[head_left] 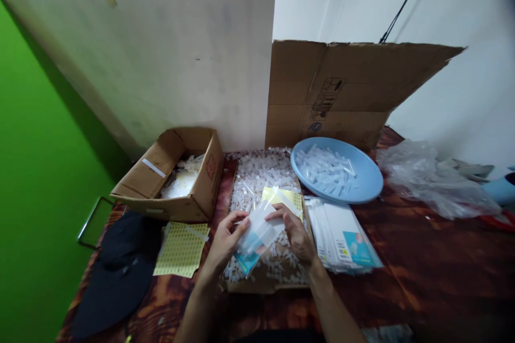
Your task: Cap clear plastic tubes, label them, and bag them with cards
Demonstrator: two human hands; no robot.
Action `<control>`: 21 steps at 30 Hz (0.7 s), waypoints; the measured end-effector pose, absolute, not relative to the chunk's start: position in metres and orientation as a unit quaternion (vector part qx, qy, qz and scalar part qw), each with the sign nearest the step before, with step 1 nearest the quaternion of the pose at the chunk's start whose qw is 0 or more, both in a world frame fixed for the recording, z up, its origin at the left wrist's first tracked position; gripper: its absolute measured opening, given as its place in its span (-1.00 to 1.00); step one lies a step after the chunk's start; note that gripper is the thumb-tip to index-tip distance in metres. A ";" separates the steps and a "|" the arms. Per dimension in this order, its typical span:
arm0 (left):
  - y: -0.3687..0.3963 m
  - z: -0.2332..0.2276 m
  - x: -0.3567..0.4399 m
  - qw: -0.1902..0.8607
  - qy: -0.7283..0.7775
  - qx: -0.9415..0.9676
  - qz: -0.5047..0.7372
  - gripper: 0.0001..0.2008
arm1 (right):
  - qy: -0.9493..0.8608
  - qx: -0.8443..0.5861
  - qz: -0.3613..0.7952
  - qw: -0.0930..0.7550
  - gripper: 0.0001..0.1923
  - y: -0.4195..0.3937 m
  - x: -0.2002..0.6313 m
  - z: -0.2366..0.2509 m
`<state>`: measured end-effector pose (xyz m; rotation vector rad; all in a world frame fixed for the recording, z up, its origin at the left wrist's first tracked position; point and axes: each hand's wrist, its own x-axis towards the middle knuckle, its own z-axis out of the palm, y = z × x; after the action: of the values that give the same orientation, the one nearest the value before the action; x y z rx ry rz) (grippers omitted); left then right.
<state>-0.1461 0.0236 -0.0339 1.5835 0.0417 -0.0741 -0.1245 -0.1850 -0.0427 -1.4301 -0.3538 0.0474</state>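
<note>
Between my hands is a clear plastic packet [259, 233] with white and blue printed contents, held at a tilt. My left hand [225, 238] pinches its left side between thumb and fingers. At the packet's right upper edge, my right hand [296, 233] has its fingers closed on the plastic. Beneath lies a shallow cardboard tray [273, 288] strewn with small white pieces [263, 166]. A yellow sticker sheet [295, 198] rests on those pieces just behind the packet. To the right is a stack of white-and-blue packets [341, 236].
A light blue basin [368, 177] holds many white strips. An open cardboard box [209, 187] containing scraps stands at left, near another yellow sticker sheet [181, 249] and a black cap [120, 273]. Crumpled clear plastic [430, 177] lies at right. A cardboard panel [354, 80] stands behind.
</note>
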 end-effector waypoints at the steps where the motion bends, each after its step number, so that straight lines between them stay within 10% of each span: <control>1: 0.024 -0.034 -0.146 0.697 0.022 0.717 -0.021 -0.69 | -0.143 -0.647 0.013 0.748 -0.53 -0.184 -0.123 -0.044; 9: 0.008 -0.022 -0.158 0.476 -0.077 0.832 0.275 -0.92 | -0.095 -0.585 0.043 0.804 -0.54 -0.165 -0.131 -0.040; 14: -0.003 -0.015 -0.174 0.310 -0.265 0.879 0.245 -0.90 | -0.055 -0.715 -0.017 0.697 -0.62 -0.162 -0.128 -0.046; 21: -0.002 -0.024 -0.168 0.338 -0.226 0.889 0.212 -0.81 | -0.080 -0.737 0.051 0.669 -0.75 -0.177 -0.128 -0.059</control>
<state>-0.1677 -0.0020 -0.0242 2.3150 -0.5888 0.5517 -0.1280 -0.1769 -0.0585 -1.6611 -0.1803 0.1153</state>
